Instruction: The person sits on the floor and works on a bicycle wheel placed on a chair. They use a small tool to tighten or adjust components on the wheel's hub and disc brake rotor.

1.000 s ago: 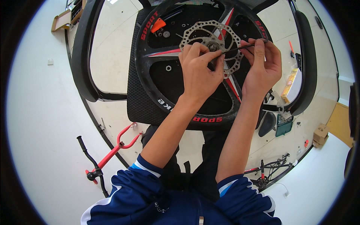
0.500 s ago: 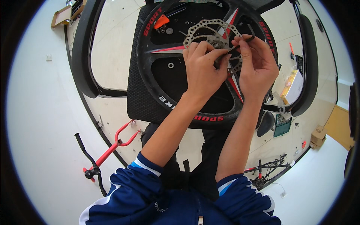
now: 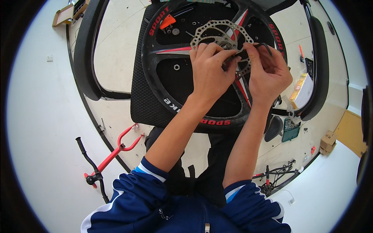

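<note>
A black mag bicycle wheel with red and white spokes lies flat in front of me. On its hub sits a silver disc brake rotor with a perforated rim. My right hand pinches a black L-shaped hex key, its bent end sticking out past the fingers. The key's other end runs toward the rotor's right side. There, my left hand is closed, thumb against fingers, over the rotor; whatever lies in that pinch is hidden. A hex nut rests in a wheel opening left of my left hand.
Beneath the wheel is a black mesh chair seat, with armrests on both sides. An orange piece and a washer lie in the upper-left opening. On the floor are a red fork with handlebar, a black bike frame and a green case.
The hex key has turned: its bent end pointed up and now points right and downward. My right fingers have shifted with it, while my left hand stays almost in place.
</note>
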Demonstrator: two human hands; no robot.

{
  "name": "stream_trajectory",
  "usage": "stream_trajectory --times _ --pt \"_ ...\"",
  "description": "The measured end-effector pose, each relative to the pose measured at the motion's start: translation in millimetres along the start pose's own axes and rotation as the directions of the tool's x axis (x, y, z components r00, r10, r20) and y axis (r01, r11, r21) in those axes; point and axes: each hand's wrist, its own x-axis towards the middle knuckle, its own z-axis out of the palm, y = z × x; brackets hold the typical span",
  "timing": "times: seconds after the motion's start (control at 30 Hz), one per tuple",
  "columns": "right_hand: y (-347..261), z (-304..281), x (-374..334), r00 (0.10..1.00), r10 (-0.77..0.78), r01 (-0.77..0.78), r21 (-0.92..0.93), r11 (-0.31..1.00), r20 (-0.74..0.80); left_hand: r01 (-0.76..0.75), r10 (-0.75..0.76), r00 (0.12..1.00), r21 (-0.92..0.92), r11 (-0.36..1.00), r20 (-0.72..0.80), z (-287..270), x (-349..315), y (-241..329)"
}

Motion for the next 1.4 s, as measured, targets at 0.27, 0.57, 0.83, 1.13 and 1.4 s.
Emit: stream_trajectory --times 0.27,0.57,0.83,1.13,1.4 --pt "1 -2 1 0.996 -0.023 0.024 -0.005 1.000 0.085 -0.024 0.024 1.000 0.020 1.000 -0.009 4 1 0" --pt "0 -4 2 0.977 -0.019 -0.004 0.104 0.995 0.213 -0.105 0.111 0.992 0.086 0.991 -0.067 7 2 -6" --pt "-10 -1 0 0.945 -0.018 0.018 0.002 1.000 0.326 -0.105 0.115 0.989 0.102 0.989 -0.094 7 2 -7" --pt "1 -2 2 0.951 -0.027 -0.028 0.171 0.985 0.309 -0.079 0.086 0.994 0.108 0.991 -0.063 7 3 -6" --pt "-3 3 -2 0.991 -0.028 0.027 0.016 1.000 0.128 -0.081 0.084 0.994 0.050 0.995 -0.064 6 3 -6"
